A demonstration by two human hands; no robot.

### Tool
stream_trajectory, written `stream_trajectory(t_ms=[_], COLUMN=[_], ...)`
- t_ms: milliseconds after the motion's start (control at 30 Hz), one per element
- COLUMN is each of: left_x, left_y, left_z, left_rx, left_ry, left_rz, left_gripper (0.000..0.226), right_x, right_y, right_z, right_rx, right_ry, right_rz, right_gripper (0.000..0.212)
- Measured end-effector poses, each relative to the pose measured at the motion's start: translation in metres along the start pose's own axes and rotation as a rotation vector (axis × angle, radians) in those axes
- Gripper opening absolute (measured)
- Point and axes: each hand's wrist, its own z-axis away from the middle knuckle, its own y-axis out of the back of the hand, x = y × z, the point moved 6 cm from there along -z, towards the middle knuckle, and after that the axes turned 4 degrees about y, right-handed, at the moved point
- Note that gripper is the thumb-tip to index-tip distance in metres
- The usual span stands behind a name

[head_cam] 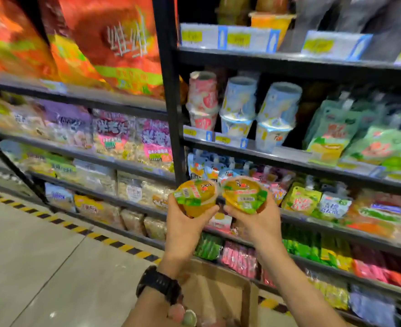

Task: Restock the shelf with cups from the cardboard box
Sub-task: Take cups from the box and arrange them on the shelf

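Snack-aisle shelf [289, 161], cardboard box [218, 291] below. My left hand [187, 225] grips one fruit jelly cup [194, 194], right hand [257, 220] a second cup [244, 193]: light, stiffish plastic, puncturable film lids, I judge; hold by sidewalls.

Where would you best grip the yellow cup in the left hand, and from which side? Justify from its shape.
Grip the yellow cup round its tapered wall under the rim, coming from below, as the left hand does: the wider rim likely stops it slipping.
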Motion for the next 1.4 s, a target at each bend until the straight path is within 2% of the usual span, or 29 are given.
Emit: stream_trajectory(t_ms=[233,467,700,867,1000,1233,1400], left_x=[0.158,0.249,0.283,0.299,0.305,0.329,0.333], left_y=[-0.015,-0.045,-0.061,-0.064,-0.06,-0.066,-0.084], left_z=[0.0,0.002,-0.019,-0.058,-0.095,-0.15,-0.199], left_rx=[0.038,0.009,-0.024,-0.069,-0.11,-0.082,-0.055], left_ry=[-0.278,-0.422,-0.435,-0.444,-0.452,-0.472,-0.418], left_rz=[-0.007,-0.026,-0.037,-0.038,-0.081,-0.229,-0.389], left_gripper=[0.053,0.06,0.065,0.07,0.078,0.078,0.104], right_x=[-0.145,-0.243,-0.275,-0.282,-0.284,-0.296,-0.308], right_y=[0.01,0.036,0.043,0.037,0.029,0.01,0.007], right_z=[-0.034,-0.062,-0.079,-0.099,-0.121,-0.164,-0.184], right_rx=[0.046,0.039,0.026,0.064,0.115,0.208,0.231], right_ry=[0.183,0.304,0.351,0.363,0.36,0.341,0.341], right_rz=[-0.014,-0.064,-0.072,-0.044,0.021,0.135,0.156], right_gripper=[0.062,0.065,0.054,0.063,0.061,0.071,0.078])
